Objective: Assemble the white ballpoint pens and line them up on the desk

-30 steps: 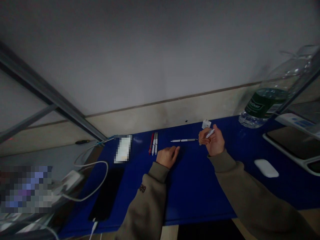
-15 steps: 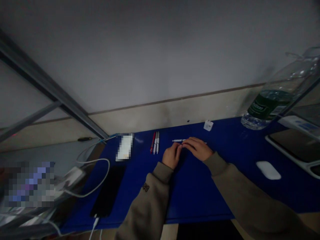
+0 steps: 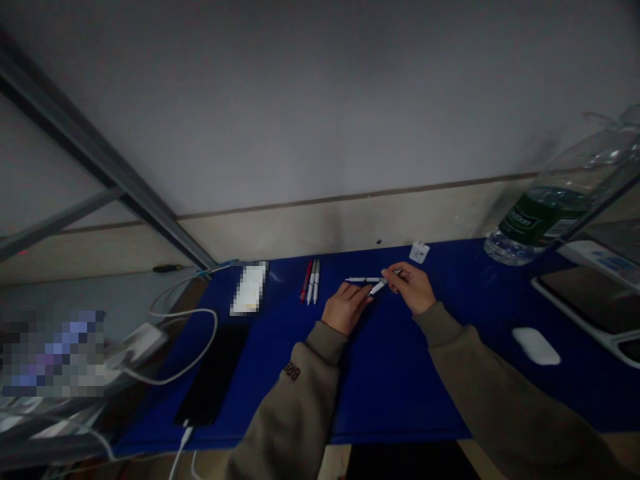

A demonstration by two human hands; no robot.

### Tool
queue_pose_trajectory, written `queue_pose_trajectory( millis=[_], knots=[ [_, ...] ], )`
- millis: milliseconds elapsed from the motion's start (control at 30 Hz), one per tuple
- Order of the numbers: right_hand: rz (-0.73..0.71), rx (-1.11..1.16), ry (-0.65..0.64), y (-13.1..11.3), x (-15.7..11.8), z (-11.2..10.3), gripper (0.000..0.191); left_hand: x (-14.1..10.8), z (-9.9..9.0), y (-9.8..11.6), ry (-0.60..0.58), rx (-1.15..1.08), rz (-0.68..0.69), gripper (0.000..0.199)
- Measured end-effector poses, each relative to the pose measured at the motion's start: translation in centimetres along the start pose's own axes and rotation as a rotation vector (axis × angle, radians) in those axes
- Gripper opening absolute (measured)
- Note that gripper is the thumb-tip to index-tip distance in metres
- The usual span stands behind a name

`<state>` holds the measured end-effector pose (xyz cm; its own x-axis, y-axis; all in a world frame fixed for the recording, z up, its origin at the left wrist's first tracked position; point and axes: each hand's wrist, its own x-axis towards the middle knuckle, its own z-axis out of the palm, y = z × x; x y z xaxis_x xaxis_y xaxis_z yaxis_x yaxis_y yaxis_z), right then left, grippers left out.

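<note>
The right hand holds a white pen with its fingers above the blue table. The left hand rests open on the table, just below a second pen. Three more pens lie further left.

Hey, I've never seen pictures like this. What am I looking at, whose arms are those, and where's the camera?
This comes from one camera worn on a person's head, looking down, so the sleeved arms are that person's own. The right hand pinches a white pen, and the left hand rests beside it, holding nothing. On the blue desk surface lie another white pen, a row of three pens, a white computer mouse and a black phone.
</note>
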<state>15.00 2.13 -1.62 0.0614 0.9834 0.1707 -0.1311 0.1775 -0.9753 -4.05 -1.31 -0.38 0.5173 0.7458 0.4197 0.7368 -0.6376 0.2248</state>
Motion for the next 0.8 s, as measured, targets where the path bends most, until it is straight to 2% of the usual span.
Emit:
queue_pose_trajectory(
  millis=[167, 333, 433, 567, 800],
  knots=[
    [0.028, 0.017, -0.039, 0.0, -0.4, 0.8, 0.021, -0.2, 0.6, -0.5, -0.023, 0.079, 0.018, 0.033],
    [-0.013, -0.015, -0.08, -0.6, -0.7, 1.1, 0.026, -0.2, 0.9, -0.7, 0.003, 0.176, 0.003, 0.031],
    [-0.028, -0.072, -0.069, -1.0, -0.7, 0.9, 0.033, -0.2, 0.7, -0.9, 0.063, 0.268, -0.114, 0.028],
    [-0.059, -0.16, -0.025, -1.1, -0.5, 0.6, 0.033, -0.2, 0.4, -2.0, 0.149, 0.395, -0.316, 0.027],
    [-0.088, -0.287, -0.029, -0.4, -0.2, 0.1, 0.034, 0.0, 0.4, -3.1, 0.08, 0.527, -0.457, 0.029]
  ],
)
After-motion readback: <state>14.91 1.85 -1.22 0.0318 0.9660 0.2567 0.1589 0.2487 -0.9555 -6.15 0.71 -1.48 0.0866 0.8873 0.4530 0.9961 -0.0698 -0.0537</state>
